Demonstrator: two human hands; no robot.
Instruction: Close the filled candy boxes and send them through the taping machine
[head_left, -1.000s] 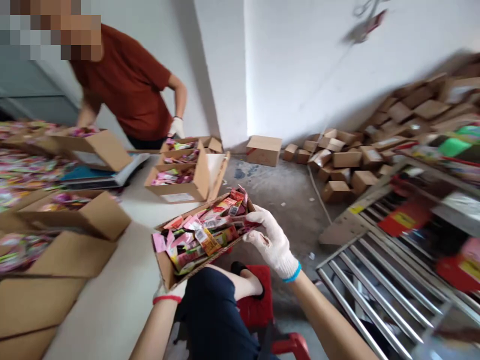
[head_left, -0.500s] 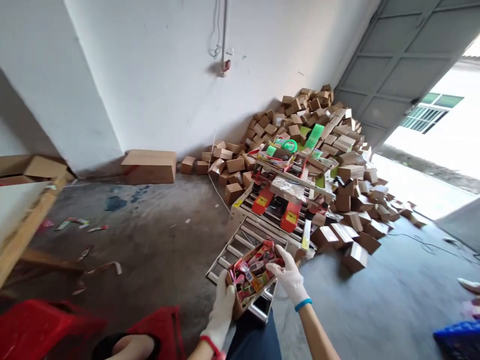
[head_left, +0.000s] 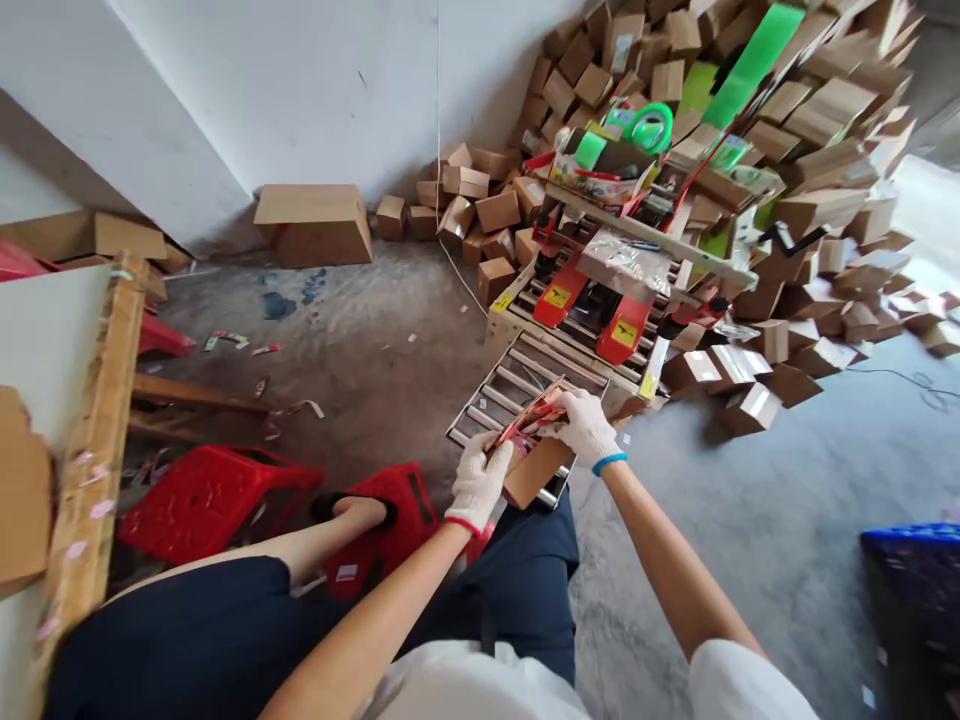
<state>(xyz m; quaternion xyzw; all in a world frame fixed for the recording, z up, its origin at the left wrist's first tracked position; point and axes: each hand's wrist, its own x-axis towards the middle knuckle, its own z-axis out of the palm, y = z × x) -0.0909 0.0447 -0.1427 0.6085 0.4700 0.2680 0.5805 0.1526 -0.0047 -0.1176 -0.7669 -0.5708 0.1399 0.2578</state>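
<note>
A small cardboard box (head_left: 534, 470) packed with pink and red sachets is held in both my gloved hands, over the near end of a roller conveyor (head_left: 517, 385). My left hand (head_left: 477, 482) is closed on the box's near left side. On the far right edge, my right hand (head_left: 583, 425) grips the box and presses on the sachets (head_left: 534, 418). Seen almost edge-on, the box tilts away from me. Both hands wear white knit gloves.
The conveyor leads into a taping machine with red guards (head_left: 592, 305). A big heap of small cardboard boxes (head_left: 750, 130) fills the back right. Red stools (head_left: 217, 495) stand by my legs. A table edge (head_left: 94, 440) runs at left. A larger carton (head_left: 315, 222) lies by the wall.
I have turned from the table and the other worker to the conveyor. The box has come down to the conveyor's near end and tipped away from me.
</note>
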